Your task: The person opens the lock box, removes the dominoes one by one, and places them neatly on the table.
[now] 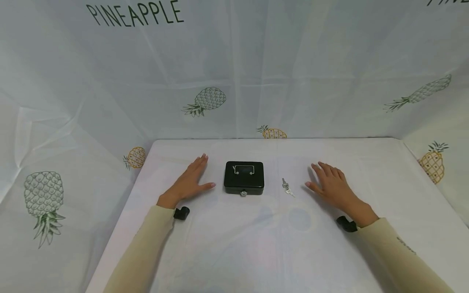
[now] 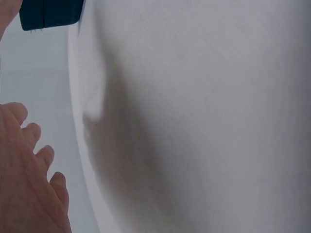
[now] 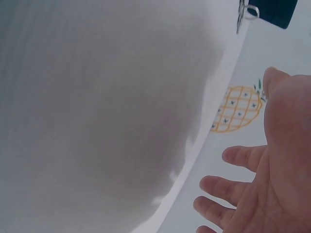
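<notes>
A small black cash box (image 1: 243, 178) with a wire handle on its lid and a silver lock at the front lies closed on the white table. Just right of it are keys on a ring (image 1: 287, 187). My left hand (image 1: 189, 179) is spread to the left of the box, its thumb pointing at the box but apart from it. To the right of the keys, my right hand (image 1: 331, 185) hovers with spread fingers and holds nothing. In the left wrist view, a corner of the box (image 2: 51, 12) shows at the top. The right wrist view shows the keys (image 3: 241, 14) beside the box (image 3: 274, 9).
The white cloth-covered table (image 1: 256, 244) reaches back to a hanging curtain (image 1: 293, 53) printed with pineapples. More curtain closes off the left and right sides. Each wrist wears a black camera mount (image 1: 181, 213).
</notes>
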Tool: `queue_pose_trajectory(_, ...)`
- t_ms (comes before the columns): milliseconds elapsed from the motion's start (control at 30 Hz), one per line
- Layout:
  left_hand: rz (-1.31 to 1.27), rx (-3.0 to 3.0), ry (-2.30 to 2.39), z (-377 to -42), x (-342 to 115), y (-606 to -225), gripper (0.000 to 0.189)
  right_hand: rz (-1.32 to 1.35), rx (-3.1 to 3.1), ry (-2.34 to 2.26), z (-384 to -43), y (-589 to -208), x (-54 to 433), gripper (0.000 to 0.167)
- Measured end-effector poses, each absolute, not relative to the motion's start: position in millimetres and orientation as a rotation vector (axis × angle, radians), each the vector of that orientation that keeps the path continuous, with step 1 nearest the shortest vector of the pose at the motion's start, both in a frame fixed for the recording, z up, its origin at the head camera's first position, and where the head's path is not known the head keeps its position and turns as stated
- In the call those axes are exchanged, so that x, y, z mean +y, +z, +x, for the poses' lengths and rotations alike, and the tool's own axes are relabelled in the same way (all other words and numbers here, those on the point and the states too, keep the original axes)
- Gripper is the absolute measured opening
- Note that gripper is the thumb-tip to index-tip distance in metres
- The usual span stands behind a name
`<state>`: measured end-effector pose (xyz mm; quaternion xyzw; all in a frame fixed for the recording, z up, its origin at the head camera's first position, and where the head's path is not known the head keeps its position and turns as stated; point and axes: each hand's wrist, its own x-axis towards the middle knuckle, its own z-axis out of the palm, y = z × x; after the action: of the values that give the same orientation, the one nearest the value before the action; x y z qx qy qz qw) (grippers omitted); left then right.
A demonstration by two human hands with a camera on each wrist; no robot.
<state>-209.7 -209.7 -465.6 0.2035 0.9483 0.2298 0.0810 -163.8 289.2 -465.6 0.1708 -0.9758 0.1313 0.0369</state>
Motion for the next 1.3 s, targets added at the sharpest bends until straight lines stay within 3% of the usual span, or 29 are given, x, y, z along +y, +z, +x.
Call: queue_pose_trajectory(1300,0.690,2.712,0.919,-196,-168,-468,0.111,0.469,-2.983,0.367,-159,-468,224,0.062)
